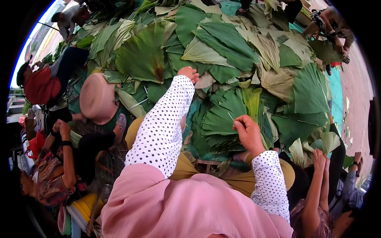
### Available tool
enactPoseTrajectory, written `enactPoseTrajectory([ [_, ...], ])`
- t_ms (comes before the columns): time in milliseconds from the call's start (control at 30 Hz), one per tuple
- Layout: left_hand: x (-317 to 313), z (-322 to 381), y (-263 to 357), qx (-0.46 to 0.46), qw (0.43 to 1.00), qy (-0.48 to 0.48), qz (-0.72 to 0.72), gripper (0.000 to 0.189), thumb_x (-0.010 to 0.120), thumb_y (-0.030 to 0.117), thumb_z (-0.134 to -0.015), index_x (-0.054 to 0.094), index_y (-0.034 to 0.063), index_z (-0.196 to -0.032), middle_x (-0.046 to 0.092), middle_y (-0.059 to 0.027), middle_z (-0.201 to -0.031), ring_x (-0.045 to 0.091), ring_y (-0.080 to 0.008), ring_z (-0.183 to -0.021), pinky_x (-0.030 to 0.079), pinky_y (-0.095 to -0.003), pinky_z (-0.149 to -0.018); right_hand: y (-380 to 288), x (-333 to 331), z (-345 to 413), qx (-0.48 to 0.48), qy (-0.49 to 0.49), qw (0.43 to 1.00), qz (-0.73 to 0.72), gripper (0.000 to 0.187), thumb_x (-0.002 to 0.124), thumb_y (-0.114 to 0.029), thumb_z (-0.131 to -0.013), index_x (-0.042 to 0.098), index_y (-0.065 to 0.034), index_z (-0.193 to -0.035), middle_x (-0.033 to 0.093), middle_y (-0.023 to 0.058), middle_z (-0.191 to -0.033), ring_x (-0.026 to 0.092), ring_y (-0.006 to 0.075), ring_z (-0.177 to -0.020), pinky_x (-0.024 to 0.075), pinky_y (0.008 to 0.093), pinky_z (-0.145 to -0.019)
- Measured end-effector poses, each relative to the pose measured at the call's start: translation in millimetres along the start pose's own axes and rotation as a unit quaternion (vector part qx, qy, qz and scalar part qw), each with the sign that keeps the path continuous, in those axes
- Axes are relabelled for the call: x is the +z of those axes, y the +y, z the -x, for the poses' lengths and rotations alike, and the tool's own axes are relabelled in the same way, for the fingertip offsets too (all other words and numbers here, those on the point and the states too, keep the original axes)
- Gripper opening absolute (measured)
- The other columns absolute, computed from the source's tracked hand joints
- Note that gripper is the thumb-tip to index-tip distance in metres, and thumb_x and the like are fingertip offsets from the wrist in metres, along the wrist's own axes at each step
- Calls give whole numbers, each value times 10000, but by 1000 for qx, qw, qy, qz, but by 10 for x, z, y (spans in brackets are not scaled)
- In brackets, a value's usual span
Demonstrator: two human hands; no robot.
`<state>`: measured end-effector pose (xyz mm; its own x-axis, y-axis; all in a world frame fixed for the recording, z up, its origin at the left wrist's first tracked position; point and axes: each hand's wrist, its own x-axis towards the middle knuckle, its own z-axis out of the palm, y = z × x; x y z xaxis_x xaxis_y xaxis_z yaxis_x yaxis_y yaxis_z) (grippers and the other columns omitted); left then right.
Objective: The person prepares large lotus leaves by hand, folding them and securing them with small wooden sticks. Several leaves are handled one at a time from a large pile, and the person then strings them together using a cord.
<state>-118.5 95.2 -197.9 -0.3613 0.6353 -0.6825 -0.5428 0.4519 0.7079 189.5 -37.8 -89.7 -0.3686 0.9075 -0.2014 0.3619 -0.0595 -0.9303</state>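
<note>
My left hand (188, 74) is stretched out over a large heap of lotus leaves (226, 44), its fingers loosely curved and nothing visible in them. Beneath and around it lie green leaves and paler, dried ones. Nearer to me, my right hand (249, 134) pinches a thin pale strip (231, 116) between thumb and fingertips. Just left of that hand is a fanned stack of green lotus leaves (223, 119), between my knees. A yellowing leaf (252, 102) stands beside the stack. A browned leaf (143, 53) lies beyond my left forearm.
A pink plastic basin (98, 98) leans on its side at the left. People sit close on both sides; one at the right has hands (320, 160) at a pale leaf (330, 142). A yellow container (84, 208) stands at lower left. Green sheeting (335, 92) edges the paving.
</note>
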Motion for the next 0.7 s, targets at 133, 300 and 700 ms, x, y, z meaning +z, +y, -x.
enactPoseTrajectory([
  [133, 115, -493, 114, -12, 991, 42, 130, 384, 460, 139, -977, 379, 7, -1329, 406, -127, -1399, 544, -280, -1072, 520, -405, -781, 107, -57, -98, 18, -2, 1000, 11, 79, 568, -72, -901, 575, 6, -886, 607, 61, -739, 561, 137, -687, 460, 272, -650],
  [300, 59, -795, 378, 36, 985, 50, 162, 210, 594, 172, -917, 546, 84, -1101, 572, -45, -973, 570, -152, -814, 519, -334, -658, 102, -53, -247, 25, -1, 1000, -10, 72, 566, -65, -898, 576, 4, -880, 605, 68, -735, 567, 148, -688, 462, 279, -656],
  [700, -63, 703, 857, 354, 935, 4, 6, 196, 690, 161, -850, 612, 38, -982, 618, 4, -783, 509, -71, -612, 430, -205, -591, -19, -195, 133, -37, 12, 999, 20, 117, 589, -107, -890, 579, 9, -879, 606, 97, -706, 567, 173, -638, 466, 307, -614],
])
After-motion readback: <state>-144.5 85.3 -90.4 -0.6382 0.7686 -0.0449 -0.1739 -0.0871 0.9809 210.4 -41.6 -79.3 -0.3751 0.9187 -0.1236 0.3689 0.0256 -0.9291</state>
